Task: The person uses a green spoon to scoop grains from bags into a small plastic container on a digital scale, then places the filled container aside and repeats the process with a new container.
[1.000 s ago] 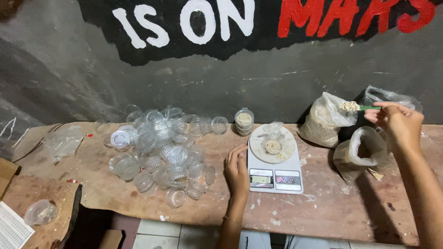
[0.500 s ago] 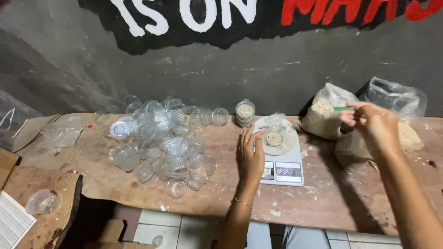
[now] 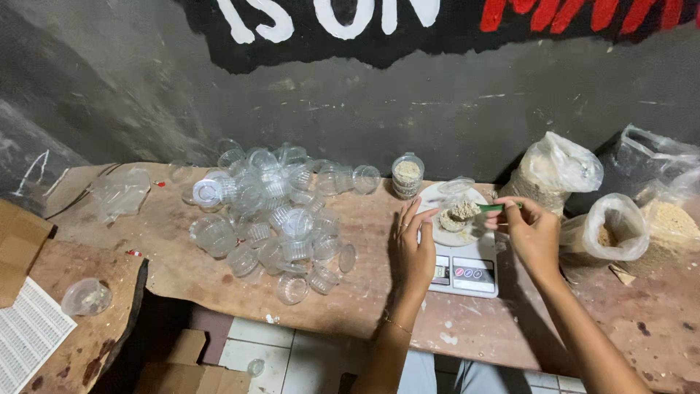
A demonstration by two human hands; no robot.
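Right hand (image 3: 531,232): closed on a green spoon (image 3: 490,209), which is held level over the scale and carries a heap of pale grainy material at its left end.

Left hand (image 3: 413,248): open, fingers spread and raised, holding nothing; it is laid on the table just left of the scale, fingertips at the edge of the white round platform.

Digital kitchen scale (image 3: 467,271): white, with a round platform at the far end and a display panel at the near end. On the platform a clear plastic cup (image 3: 458,217) is set, partly filled with the same pale material; the spoon is held directly above it.

Filled cup with lid (image 3: 407,175): 1, upright, just beyond the scale to the far left, near the wall.

Pile of empty clear cups (image 3: 273,215): many, heaped and scattered across the middle of the table, left of the left hand.

Clear plastic bags: 1 bulging bag of pale grain (image 3: 554,171) stood at the far right of the scale; 1 open bag (image 3: 609,233) just right of the right hand; 1 further bag of crumbly tan material (image 3: 667,219) at the right edge.

Table (image 3: 350,306): worn brown wood, set against a dark painted wall.

Lone cup (image 3: 86,298): on a lower board at near left, beside a printed sheet (image 3: 29,332).
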